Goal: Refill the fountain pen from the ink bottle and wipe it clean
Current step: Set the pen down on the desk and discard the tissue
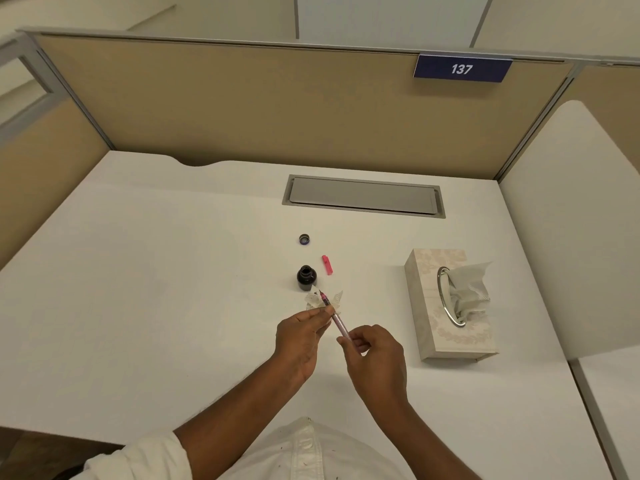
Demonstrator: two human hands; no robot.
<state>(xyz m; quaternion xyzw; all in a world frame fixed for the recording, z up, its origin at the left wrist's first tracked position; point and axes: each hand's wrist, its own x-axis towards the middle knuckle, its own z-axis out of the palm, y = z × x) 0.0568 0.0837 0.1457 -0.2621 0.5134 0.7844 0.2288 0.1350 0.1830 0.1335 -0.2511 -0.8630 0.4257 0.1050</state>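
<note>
Right hand (pixel 372 353) pinched the fountain pen (pixel 337 322) barrel, left hand (pixel 303 337) pinched tissue (pixel 311 300) against it mid-frame: wiping seemingly underway, then fetching the pink cap (pixel 327 265).

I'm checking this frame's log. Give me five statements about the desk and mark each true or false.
1. The ink bottle stands open. True.
2. Its cap lies on the tissue box. False: it lies on the desk, beyond the bottle.
3. The left hand holds a tissue against the pen. True.
4. The right hand is empty. False: its fingers grip the pen's rear end.
5. The pink pen cap is on the pen. False: it lies on the desk.
</note>
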